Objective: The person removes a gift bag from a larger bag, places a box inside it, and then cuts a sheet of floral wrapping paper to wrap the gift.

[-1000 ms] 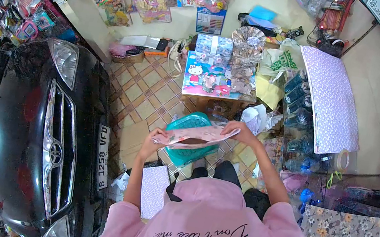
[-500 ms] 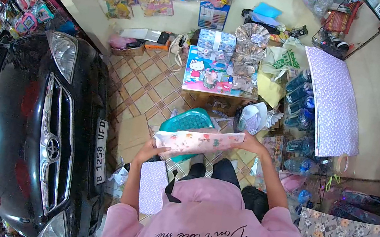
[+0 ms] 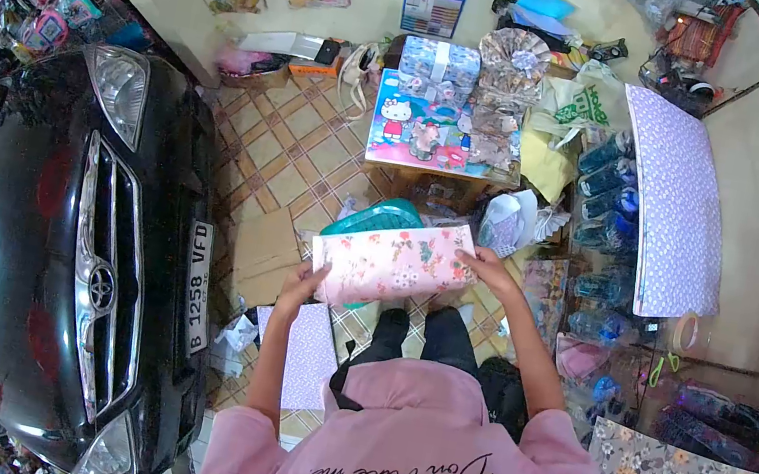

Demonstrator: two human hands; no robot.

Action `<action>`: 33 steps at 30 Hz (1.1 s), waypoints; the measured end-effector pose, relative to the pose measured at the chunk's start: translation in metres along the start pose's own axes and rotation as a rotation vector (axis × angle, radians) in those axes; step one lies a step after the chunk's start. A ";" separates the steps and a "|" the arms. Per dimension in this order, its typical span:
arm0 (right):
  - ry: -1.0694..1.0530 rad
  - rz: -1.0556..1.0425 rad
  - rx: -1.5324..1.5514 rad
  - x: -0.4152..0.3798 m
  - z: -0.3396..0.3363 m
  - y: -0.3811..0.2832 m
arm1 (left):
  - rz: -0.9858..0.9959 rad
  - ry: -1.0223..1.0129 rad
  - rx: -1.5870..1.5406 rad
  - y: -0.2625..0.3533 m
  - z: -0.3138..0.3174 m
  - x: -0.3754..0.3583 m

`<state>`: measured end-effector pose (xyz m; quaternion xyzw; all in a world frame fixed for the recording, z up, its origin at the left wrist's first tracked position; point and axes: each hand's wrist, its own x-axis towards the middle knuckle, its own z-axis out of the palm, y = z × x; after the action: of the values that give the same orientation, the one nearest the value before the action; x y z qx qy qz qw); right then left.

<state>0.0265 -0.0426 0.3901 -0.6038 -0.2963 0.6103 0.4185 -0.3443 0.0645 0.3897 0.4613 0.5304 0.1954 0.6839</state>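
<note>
A package wrapped in pink floral paper (image 3: 395,265) is stretched between my two hands, its broad patterned face turned up. My left hand (image 3: 297,288) grips its left end, thumb on top. At the opposite end, my right hand (image 3: 492,273) pinches the right edge with the thumb over the paper. Beneath the package, partly hidden, is a teal perforated plastic piece (image 3: 375,216), a basket or a stool. Lilac patterned paper (image 3: 301,365) lies on the floor by my left forearm.
A low table with a Hello Kitty top (image 3: 390,150) bears a blue wrapped box (image 3: 423,60) and a pleated brown bundle (image 3: 514,63). Right of me, a lilac sheet (image 3: 678,214), a tape roll (image 3: 685,332) and green-handled scissors (image 3: 664,368) lie. A black car (image 3: 21,255) stands left.
Both hands have tipped the package, so its floral face now shows much wider. Its right end has risen in view, and the camera's view has shifted slightly.
</note>
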 end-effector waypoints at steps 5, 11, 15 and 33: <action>0.086 0.029 0.082 0.011 -0.002 -0.003 | 0.239 -0.132 0.082 -0.008 -0.008 0.002; 0.042 -0.240 -0.054 0.010 0.001 -0.021 | 0.226 0.016 0.105 -0.040 -0.010 0.043; 0.113 -0.189 -0.145 0.012 0.003 -0.025 | 0.237 0.135 -0.103 0.004 0.020 0.030; 0.334 -0.261 -0.252 0.043 -0.004 0.012 | 0.120 0.039 0.026 0.001 0.014 0.058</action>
<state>0.0323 -0.0111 0.3580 -0.7003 -0.3726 0.4010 0.4582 -0.3101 0.1027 0.3593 0.4971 0.5174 0.2382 0.6546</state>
